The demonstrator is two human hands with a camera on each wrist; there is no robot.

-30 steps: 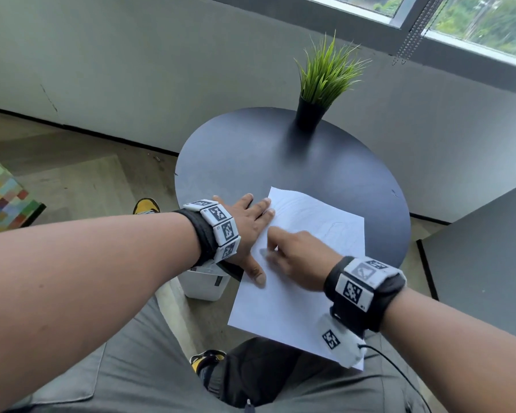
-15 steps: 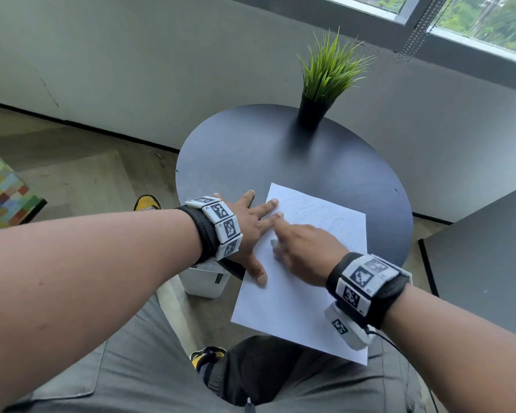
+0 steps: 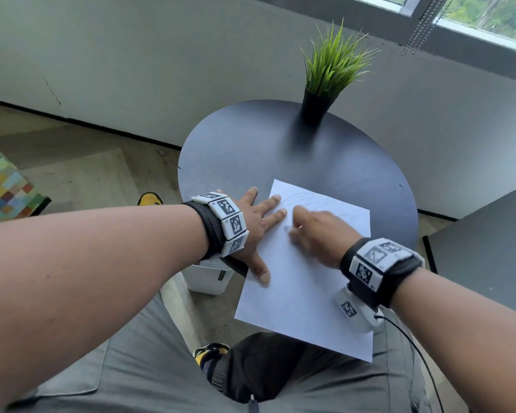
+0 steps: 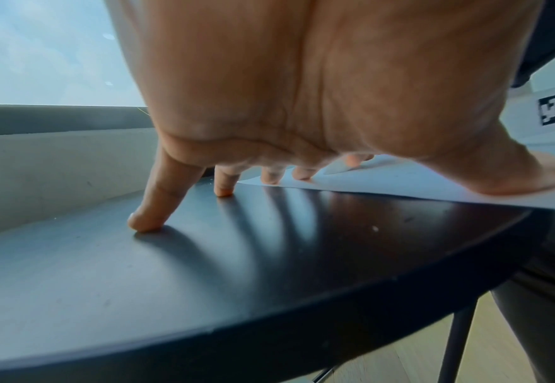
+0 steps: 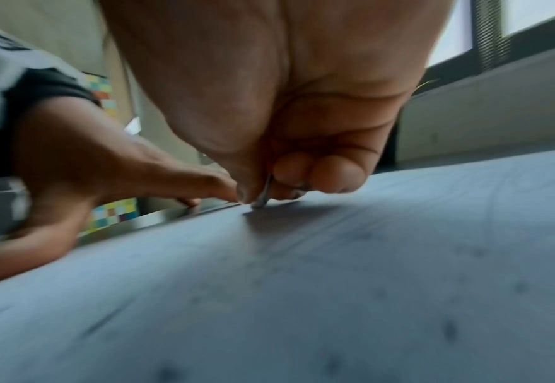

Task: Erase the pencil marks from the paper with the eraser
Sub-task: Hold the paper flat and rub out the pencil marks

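Note:
A white sheet of paper (image 3: 298, 296) with faint pencil lines lies on the round black table (image 3: 251, 150), its near part hanging over the edge. My left hand (image 3: 258, 222) lies flat with spread fingers, holding down the sheet's left edge; in the left wrist view two fingers (image 4: 153, 207) rest on the bare table (image 4: 204, 272) and the thumb presses the paper (image 4: 433, 186). My right hand (image 3: 313, 231), blurred, pinches a small grey eraser (image 5: 263, 194) between thumb and curled fingers, its tip on the paper (image 5: 335, 285) near the left hand.
A potted green grass plant (image 3: 331, 73) stands at the table's far edge. A white bin (image 3: 209, 278) sits on the floor under the left wrist. A second dark tabletop (image 3: 489, 248) is at the right. Grey wall and window lie beyond.
My right hand has shifted up the sheet and a little to the right with the eraser, now motion-blurred. The left hand has stayed flat on the paper's edge.

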